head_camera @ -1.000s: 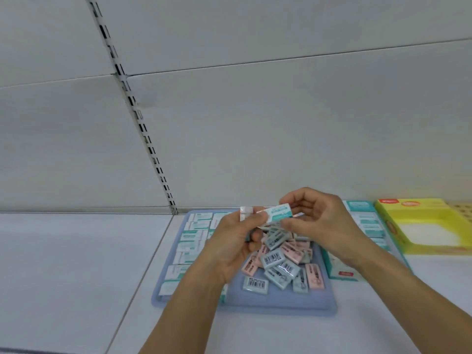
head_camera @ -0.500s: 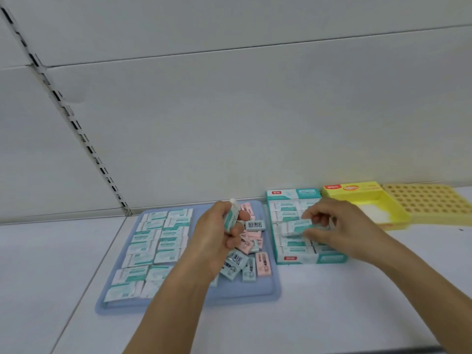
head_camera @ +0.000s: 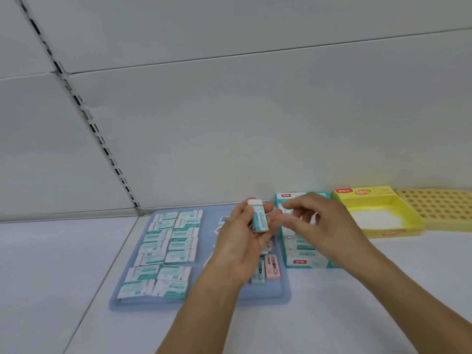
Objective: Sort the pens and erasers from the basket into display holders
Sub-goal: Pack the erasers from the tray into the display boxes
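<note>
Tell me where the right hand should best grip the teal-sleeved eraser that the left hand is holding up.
Probably by the white end cap at the top of the eraser, coming from the right. The left hand grips the sleeve's lower part, leaving the top free, and the right hand hovers just beside it.

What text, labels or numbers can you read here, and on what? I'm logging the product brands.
Nothing reads clearly.
Red logo tags on teal display box and yellow box: blurred.
Orange print on the yellow box, maybe "48": unsure.
Eraser in left hand: sleeve print too small.
Barcodes on tray erasers: unreadable.
</note>
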Motion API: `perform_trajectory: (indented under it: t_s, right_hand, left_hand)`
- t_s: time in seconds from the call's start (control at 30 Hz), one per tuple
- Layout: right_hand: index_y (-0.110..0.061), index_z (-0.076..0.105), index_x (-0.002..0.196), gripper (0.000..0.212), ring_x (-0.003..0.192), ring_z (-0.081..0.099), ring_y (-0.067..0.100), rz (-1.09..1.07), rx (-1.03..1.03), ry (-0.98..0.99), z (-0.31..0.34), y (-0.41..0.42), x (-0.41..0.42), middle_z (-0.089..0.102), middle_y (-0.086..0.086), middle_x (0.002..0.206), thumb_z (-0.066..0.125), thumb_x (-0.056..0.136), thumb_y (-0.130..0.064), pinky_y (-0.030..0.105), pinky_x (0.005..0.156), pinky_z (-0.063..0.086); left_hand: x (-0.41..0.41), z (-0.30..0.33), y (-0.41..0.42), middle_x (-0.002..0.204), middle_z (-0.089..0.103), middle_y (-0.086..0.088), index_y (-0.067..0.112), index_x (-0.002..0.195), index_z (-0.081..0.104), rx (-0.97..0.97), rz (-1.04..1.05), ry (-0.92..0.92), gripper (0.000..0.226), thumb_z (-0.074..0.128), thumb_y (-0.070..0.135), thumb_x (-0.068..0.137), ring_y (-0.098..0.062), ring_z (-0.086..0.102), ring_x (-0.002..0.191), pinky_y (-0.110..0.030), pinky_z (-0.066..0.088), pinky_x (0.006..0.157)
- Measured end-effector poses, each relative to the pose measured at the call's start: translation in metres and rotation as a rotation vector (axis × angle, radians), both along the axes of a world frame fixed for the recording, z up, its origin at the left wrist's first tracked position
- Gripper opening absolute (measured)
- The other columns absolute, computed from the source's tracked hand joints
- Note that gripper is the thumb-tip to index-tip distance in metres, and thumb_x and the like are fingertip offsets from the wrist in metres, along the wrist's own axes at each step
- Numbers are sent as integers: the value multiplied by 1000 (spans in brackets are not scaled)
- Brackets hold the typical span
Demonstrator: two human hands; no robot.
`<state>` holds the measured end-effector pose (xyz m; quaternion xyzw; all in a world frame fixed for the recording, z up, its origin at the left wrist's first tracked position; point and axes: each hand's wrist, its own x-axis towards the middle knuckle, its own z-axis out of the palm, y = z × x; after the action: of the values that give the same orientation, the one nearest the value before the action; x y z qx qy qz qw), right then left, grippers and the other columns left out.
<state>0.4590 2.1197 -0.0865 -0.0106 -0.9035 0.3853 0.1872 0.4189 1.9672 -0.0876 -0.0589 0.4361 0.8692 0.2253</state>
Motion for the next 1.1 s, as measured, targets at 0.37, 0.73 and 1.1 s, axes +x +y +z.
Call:
perform_trajectory:
  t_s: [0.37,0.73,1.1]
  right_hand:
    - [-20,69,82,19,69,60,11,-99,-180,-212,15,38,-2,68,-4,78,83,71,-12,27,68,51]
    - [-31,64,111,22,105,54,12,-102,593,-365,0,56,9,56,-9,113,64,90,-27,28,85,47]
    - [-29,72,90,16,96,52,19,-85,730,-217,-13,50,-2,62,-7,101,59,90,-39,35,78,45]
  left_hand:
    - [4,-10,25,134,56,9,30,135,48,-727,-150,677,34,41,21,103,-5,57,116,-24,48,96]
    - [3,-42,13,131,62,9,23,126,64,-1781,-546,1353,81,-4,57,97,-12,51,129,-50,22,111]
    - [-3,-31,9,159,23,10,26,150,32,-1627,-536,1334,66,16,60,96,-6,11,148,-39,-6,119]
